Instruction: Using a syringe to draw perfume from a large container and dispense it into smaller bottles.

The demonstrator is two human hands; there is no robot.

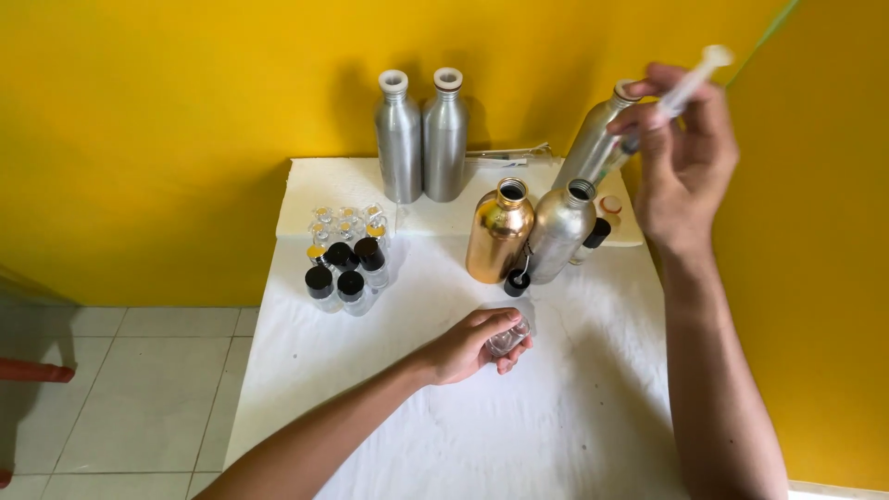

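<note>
Where bright yellow walls meet pale floor tiles, a white cloth-covered table carries metal bottles. Left hand grips a small clear glass vial on the cloth; right hand pinches a clear plastic syringe, raised.

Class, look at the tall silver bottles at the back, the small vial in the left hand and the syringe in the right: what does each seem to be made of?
Tall silver bottles: probably brushed aluminium, going by the dull grey sheen.
Small vial, held by the left hand: clear, so glass or plastic; the view cannot settle which.
Syringe, held by the right hand: likely plastic, translucent and milky.
</note>
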